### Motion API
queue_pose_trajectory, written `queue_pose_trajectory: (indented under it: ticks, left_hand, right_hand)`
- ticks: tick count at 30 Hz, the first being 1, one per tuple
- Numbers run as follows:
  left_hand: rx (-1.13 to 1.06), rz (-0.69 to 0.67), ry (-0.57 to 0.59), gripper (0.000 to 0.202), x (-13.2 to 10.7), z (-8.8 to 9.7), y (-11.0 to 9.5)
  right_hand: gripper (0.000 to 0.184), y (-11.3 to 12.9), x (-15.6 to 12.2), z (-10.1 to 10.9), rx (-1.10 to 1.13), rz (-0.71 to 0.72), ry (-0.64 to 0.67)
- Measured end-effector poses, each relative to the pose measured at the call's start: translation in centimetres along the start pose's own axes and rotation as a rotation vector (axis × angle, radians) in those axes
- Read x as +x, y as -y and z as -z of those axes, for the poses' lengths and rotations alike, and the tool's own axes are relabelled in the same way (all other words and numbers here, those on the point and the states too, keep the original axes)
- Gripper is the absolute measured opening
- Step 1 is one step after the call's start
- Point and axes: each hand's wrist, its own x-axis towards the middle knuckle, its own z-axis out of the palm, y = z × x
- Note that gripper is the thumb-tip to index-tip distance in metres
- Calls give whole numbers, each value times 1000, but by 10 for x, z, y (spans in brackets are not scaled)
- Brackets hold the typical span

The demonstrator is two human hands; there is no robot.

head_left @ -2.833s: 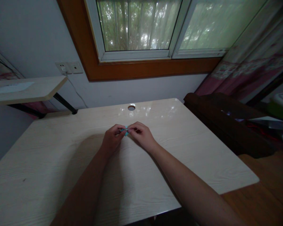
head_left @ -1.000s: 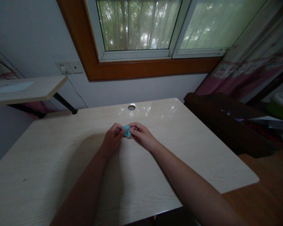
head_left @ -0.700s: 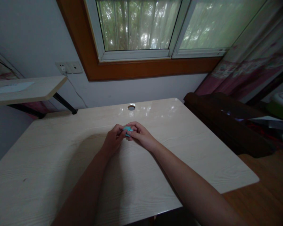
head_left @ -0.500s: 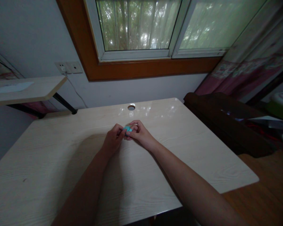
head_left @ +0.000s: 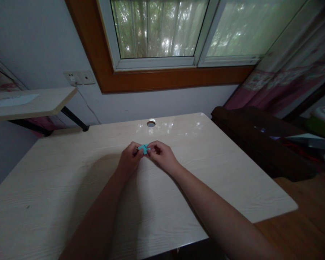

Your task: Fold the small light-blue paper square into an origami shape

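Between my two hands is a small turquoise piece that looks like folded paper [head_left: 143,148], held over the desk [head_left: 200,173]. My left hand [head_left: 128,157] pinches its left side, thumb towards me and fingers behind. At its right side my right hand [head_left: 161,153] grips with thumb and fingertips. The fingers cover its edges, so its full shape cannot be made out.
A round cable hole [head_left: 151,124] lies in the desk beyond my hands. To the left stands a raised shelf [head_left: 51,103] on black legs with a sheet on it. Dark wooden furniture [head_left: 241,137] stands at the right, below the curtain [head_left: 273,72].
The turquoise piece has turned and shows a different, wider outline. My right fingers have shifted their hold on it, while my left hand has hardly moved.
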Motion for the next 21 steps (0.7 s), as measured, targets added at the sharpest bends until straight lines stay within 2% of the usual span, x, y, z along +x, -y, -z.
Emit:
queue_pose_trajectory:
  ticks: [9, 15, 21]
  left_hand:
    - [-346, 48, -34, 22, 4, -1, 3]
    - [-390, 73, -23, 23, 5, 2, 0]
    - [-404, 51, 36, 25, 4, 5, -2]
  right_hand:
    - [13, 6, -1, 4, -154, 131, -24]
    - [15, 13, 1, 7, -144, 216, 39]
    - [14, 11, 1, 7, -150, 177, -10]
